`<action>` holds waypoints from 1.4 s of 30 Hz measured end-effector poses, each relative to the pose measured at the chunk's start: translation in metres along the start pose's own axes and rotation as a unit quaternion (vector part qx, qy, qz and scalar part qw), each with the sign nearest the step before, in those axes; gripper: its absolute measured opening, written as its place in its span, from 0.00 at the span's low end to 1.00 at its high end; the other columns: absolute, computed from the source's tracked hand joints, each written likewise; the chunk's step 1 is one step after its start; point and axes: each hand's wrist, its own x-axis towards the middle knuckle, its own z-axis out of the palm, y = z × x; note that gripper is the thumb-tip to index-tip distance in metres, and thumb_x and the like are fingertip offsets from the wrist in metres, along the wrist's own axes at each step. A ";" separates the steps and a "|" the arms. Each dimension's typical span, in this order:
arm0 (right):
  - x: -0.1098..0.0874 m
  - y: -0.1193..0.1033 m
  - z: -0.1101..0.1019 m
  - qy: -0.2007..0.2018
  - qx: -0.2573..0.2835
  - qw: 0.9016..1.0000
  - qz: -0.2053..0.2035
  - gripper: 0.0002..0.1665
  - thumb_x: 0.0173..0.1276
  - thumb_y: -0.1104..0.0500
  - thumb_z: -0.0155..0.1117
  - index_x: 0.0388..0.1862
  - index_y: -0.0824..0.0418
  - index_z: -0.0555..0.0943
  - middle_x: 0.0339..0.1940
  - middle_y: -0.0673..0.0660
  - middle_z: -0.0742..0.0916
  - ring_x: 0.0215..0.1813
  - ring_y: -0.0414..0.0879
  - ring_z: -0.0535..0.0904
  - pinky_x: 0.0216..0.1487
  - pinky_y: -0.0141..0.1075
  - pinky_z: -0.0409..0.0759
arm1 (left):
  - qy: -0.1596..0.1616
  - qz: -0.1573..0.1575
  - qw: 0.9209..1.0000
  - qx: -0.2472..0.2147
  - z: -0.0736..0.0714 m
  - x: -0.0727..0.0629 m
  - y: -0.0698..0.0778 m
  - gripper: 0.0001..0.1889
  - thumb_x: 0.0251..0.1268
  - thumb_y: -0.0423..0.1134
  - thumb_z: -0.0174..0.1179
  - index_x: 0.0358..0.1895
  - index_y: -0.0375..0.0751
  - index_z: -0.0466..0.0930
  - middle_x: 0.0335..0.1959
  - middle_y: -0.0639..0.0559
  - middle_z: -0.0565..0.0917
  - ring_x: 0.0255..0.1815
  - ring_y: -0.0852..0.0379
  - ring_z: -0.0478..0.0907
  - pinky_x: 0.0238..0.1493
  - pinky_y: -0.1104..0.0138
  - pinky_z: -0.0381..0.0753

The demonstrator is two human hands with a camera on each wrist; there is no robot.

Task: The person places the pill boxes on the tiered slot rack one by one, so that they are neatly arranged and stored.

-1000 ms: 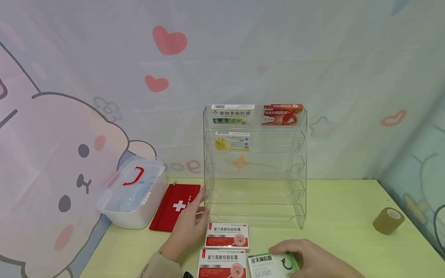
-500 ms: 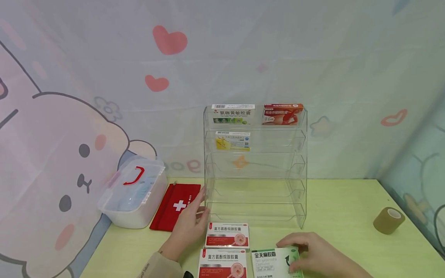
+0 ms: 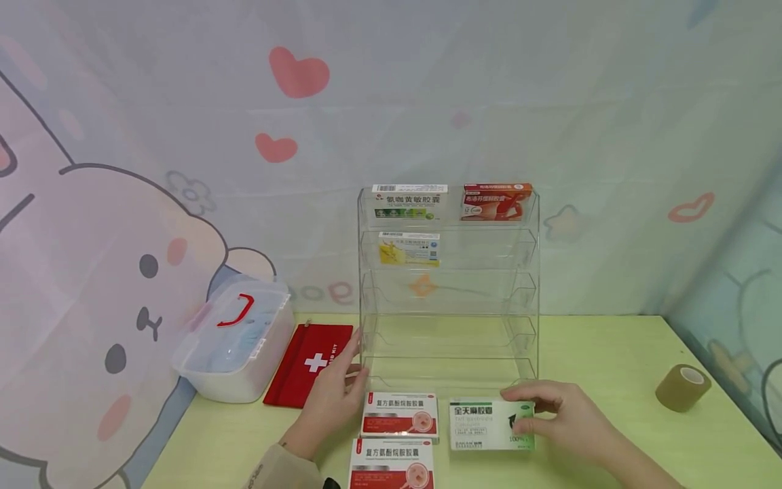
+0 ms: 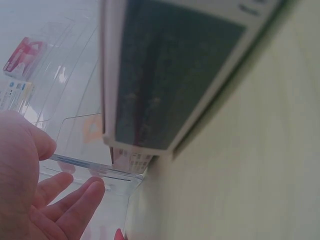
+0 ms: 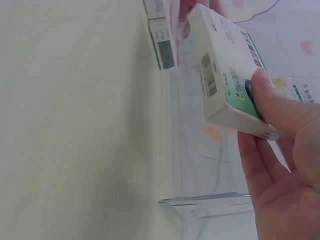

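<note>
My right hand (image 3: 565, 418) pinches a white and green medicine box (image 3: 482, 428) at its right end, thumb on the printed front. The right wrist view shows the box (image 5: 227, 70) held off the yellow tabletop. With thumb and fingers on either side of its left panel, my left hand (image 3: 332, 390) grips the clear tiered display rack (image 3: 449, 373). Two red and white medicine boxes lie in front of the rack, the farther box (image 3: 400, 414) behind the nearer box (image 3: 391, 465). In the left wrist view, a blurred box end (image 4: 170, 75) hides part of the rack.
The rack's top tier holds a white-green box (image 3: 409, 204) and a red box (image 3: 496, 202); a yellow-white box (image 3: 408, 249) is one tier lower. Left stand a red first aid pouch (image 3: 299, 360) and a lidded plastic case (image 3: 235, 346). A brown tape roll (image 3: 681, 388) lies right.
My right hand has carried the white and green box away from the table's front edge, slightly right, toward the rack. My left hand stays on the rack's side.
</note>
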 end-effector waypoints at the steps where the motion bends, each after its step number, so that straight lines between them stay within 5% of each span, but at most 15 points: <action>1: 0.002 -0.003 -0.002 0.019 -0.013 1.000 0.001 0.23 0.61 0.59 0.86 0.57 0.55 0.93 0.58 0.53 0.95 0.53 0.26 0.86 0.49 0.28 0.90 | 0.001 0.000 1.000 0.000 0.000 0.000 0.000 0.48 0.79 0.40 0.67 0.91 0.72 0.48 0.80 0.48 0.78 0.67 0.46 0.88 0.63 0.54 0.93; 9: 0.018 -0.024 -0.019 0.122 -0.082 0.989 0.010 0.24 0.58 0.61 0.88 0.54 0.52 0.94 0.57 0.56 0.95 0.51 0.25 0.87 0.47 0.27 0.91 | 0.000 0.001 1.000 -0.001 0.000 0.001 0.000 0.48 0.80 0.40 0.67 0.91 0.74 0.48 0.80 0.49 0.78 0.68 0.46 0.88 0.63 0.53 0.92; 19: 0.043 -0.041 -0.046 0.216 -0.116 0.967 -0.068 0.29 0.51 0.71 0.88 0.53 0.57 0.93 0.55 0.39 0.94 0.51 0.17 0.85 0.50 0.16 0.86 | 0.001 0.010 1.000 -0.002 0.001 0.000 0.000 0.48 0.80 0.39 0.67 0.91 0.72 0.48 0.79 0.48 0.78 0.66 0.47 0.88 0.63 0.55 0.93; 27: 0.071 -0.056 -0.067 0.238 -0.139 0.955 -0.108 0.28 0.51 0.75 0.86 0.53 0.61 0.93 0.56 0.22 0.86 0.54 0.14 0.83 0.53 0.13 0.83 | 0.000 0.006 1.000 -0.005 0.000 0.001 0.001 0.48 0.80 0.39 0.67 0.91 0.73 0.48 0.79 0.48 0.78 0.67 0.46 0.88 0.64 0.53 0.92; 34: 0.094 -0.070 -0.085 0.253 -0.131 0.950 -0.128 0.28 0.51 0.78 0.85 0.53 0.64 0.91 0.55 0.24 0.86 0.50 0.14 0.84 0.53 0.12 0.82 | 0.000 0.006 1.000 -0.003 0.000 0.000 0.000 0.48 0.80 0.39 0.66 0.91 0.72 0.48 0.79 0.48 0.79 0.67 0.46 0.88 0.64 0.53 0.92; 37: 0.105 -0.076 -0.095 0.260 -0.137 0.947 -0.128 0.29 0.51 0.78 0.85 0.53 0.65 0.90 0.52 0.37 0.90 0.49 0.13 0.84 0.53 0.12 0.82 | 0.000 0.007 1.000 -0.004 -0.001 0.000 0.001 0.48 0.80 0.39 0.66 0.91 0.72 0.48 0.79 0.48 0.79 0.66 0.46 0.88 0.65 0.54 0.92; 42: 0.119 -0.079 -0.109 0.265 -0.133 0.944 -0.141 0.28 0.51 0.81 0.84 0.52 0.68 0.89 0.48 0.38 0.89 0.49 0.15 0.84 0.51 0.13 0.83 | -0.001 0.008 1.000 -0.006 -0.002 0.000 0.001 0.48 0.80 0.39 0.66 0.91 0.72 0.48 0.79 0.48 0.79 0.67 0.46 0.88 0.64 0.54 0.92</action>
